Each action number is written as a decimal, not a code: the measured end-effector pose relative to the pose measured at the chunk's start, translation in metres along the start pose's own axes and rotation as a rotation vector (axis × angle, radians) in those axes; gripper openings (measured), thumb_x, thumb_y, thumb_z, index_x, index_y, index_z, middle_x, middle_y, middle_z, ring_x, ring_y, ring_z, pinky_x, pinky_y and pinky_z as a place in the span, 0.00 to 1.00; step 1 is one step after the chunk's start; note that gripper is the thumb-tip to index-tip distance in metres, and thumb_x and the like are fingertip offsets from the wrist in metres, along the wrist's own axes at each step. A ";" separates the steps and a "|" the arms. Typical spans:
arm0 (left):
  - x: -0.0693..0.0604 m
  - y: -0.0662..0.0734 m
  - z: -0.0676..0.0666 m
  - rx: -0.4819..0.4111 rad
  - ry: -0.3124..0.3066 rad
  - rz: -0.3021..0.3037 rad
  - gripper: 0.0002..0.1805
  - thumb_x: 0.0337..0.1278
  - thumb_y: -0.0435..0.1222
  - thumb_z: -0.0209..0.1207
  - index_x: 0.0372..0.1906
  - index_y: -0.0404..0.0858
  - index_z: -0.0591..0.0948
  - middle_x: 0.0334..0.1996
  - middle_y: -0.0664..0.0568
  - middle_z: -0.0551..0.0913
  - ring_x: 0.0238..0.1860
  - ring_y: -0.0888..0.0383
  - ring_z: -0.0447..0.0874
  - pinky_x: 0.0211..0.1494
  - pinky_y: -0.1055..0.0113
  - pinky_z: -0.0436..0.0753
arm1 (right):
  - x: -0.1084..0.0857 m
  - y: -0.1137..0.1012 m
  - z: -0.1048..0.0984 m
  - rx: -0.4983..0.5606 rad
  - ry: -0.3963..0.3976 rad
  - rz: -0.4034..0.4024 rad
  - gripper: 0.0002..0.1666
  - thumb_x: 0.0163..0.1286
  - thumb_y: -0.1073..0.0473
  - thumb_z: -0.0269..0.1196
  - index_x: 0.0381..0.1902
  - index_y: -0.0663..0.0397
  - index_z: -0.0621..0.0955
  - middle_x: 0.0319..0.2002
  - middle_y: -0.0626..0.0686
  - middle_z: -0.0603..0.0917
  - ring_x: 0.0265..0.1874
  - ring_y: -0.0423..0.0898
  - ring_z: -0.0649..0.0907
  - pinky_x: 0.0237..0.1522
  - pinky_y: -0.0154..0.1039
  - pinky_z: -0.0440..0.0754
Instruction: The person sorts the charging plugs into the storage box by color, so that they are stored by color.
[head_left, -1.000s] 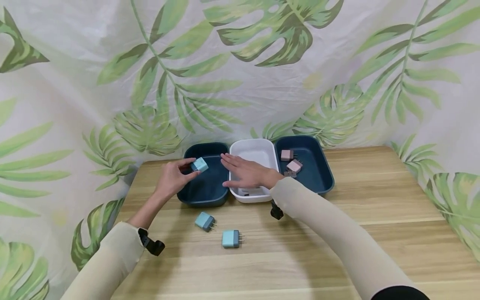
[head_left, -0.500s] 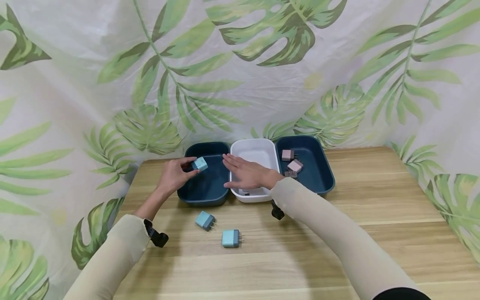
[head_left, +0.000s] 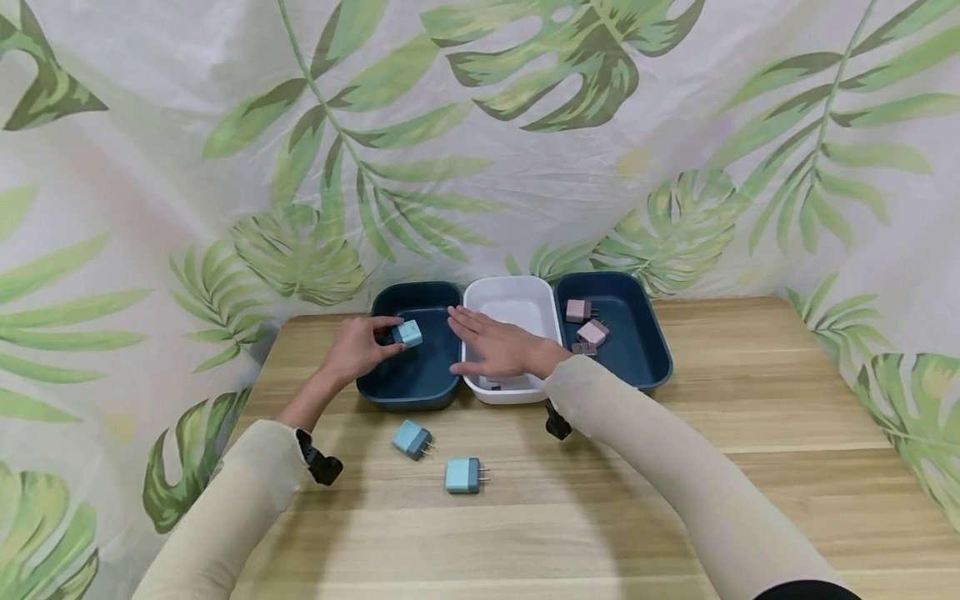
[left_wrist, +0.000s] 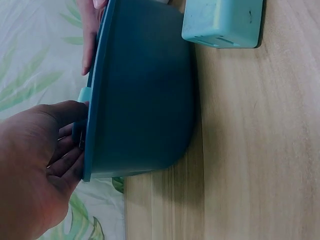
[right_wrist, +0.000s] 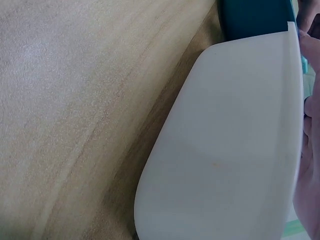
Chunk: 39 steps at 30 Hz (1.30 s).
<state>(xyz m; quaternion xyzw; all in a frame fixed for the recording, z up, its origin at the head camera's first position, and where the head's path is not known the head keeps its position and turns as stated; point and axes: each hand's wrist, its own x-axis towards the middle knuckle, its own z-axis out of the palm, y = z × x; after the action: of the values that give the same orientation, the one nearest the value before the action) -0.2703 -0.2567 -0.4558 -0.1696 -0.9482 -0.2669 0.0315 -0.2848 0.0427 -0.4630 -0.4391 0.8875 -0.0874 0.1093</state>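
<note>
My left hand (head_left: 358, 348) pinches a light-blue plug charger (head_left: 408, 333) between thumb and fingers, above the left navy bin (head_left: 405, 402). In the left wrist view, that bin's wall hides most of the held charger. My right hand (head_left: 498, 346) is held over the white bin (head_left: 517, 398) with its fingers straight, tips near the border with the left bin; it grips nothing. A small dark object (head_left: 495, 386) shows in the white bin beneath it, too small to identify. Two more light-blue chargers, one tilted (head_left: 410, 437) and one straight (head_left: 461, 476), lie on the table before the bins.
The right navy bin (head_left: 637, 350) holds a pink charger (head_left: 577, 311), another pink charger (head_left: 593, 332) and a brownish piece (head_left: 584, 348). All three bins stand side by side at the back of the wooden table (head_left: 750, 400), against a leaf-print cloth (head_left: 555, 200).
My left hand has moved slightly right with the charger, further over the left bin. The right hand keeps its pose over the white bin; the view has shifted a little.
</note>
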 end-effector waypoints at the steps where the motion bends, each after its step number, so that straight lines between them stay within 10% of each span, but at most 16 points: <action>1: 0.001 0.000 0.001 0.002 -0.002 0.001 0.25 0.59 0.37 0.76 0.59 0.32 0.87 0.52 0.34 0.89 0.49 0.41 0.89 0.52 0.45 0.87 | 0.000 0.000 0.000 -0.003 -0.002 0.002 0.55 0.81 0.26 0.45 0.87 0.58 0.44 0.87 0.56 0.39 0.86 0.50 0.41 0.84 0.43 0.41; 39: 0.006 -0.002 0.013 0.015 -0.137 0.082 0.29 0.57 0.38 0.78 0.61 0.29 0.85 0.55 0.35 0.88 0.57 0.40 0.88 0.60 0.45 0.85 | -0.002 -0.002 0.000 0.030 0.007 0.008 0.55 0.82 0.27 0.45 0.87 0.55 0.43 0.87 0.55 0.38 0.86 0.50 0.40 0.85 0.44 0.42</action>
<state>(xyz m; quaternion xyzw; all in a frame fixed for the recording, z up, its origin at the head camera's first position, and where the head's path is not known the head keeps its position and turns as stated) -0.2765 -0.2493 -0.4668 -0.2259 -0.9424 -0.2458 -0.0210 -0.2825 0.0429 -0.4622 -0.4336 0.8881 -0.1021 0.1132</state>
